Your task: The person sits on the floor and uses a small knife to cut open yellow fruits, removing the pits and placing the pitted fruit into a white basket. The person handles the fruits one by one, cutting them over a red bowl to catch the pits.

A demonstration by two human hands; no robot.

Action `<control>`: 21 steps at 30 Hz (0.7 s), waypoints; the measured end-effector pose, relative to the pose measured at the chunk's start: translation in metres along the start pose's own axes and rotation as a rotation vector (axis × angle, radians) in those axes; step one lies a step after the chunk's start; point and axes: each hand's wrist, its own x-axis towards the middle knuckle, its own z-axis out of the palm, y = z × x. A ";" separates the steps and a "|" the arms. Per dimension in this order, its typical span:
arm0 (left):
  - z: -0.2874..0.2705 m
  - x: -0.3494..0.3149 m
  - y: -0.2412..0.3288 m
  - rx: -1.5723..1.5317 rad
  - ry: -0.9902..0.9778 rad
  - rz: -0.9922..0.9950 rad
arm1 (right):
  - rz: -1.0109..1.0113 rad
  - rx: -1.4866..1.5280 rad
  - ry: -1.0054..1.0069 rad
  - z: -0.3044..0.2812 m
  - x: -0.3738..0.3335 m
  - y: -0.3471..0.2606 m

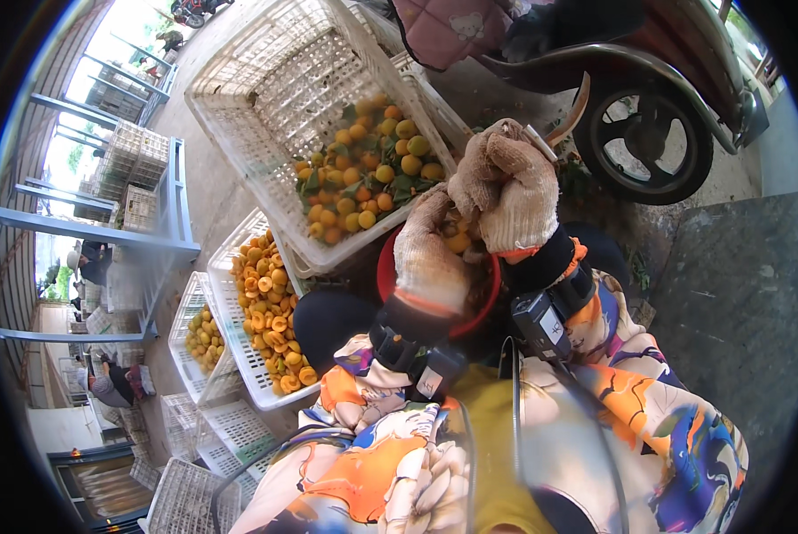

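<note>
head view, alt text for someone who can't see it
The gloved left hand and right hand are close together over a red container, the right gripping a curved knife. Beyond stands a large white crate of orange fruit; another crate of cut-open fruit sits to the left, a scooter at upper right.

A dark red scooter [684, 53] and a pink quilted cover [443, 27] fill the upper right, above a dark grey panel [741, 294]. Leftward, pale crates [134, 156] stand stacked by a blue metal frame [96, 223].
</note>
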 end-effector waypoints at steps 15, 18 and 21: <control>-0.044 0.024 -0.046 -1.332 -0.544 -0.512 | 0.115 0.138 0.020 0.003 0.005 0.013; -0.047 0.028 -0.037 -1.153 -0.408 -0.455 | 0.171 0.148 0.000 0.004 0.005 0.013; -0.034 0.024 -0.020 -0.894 -0.034 -0.333 | 0.021 -0.035 0.098 0.009 0.002 0.005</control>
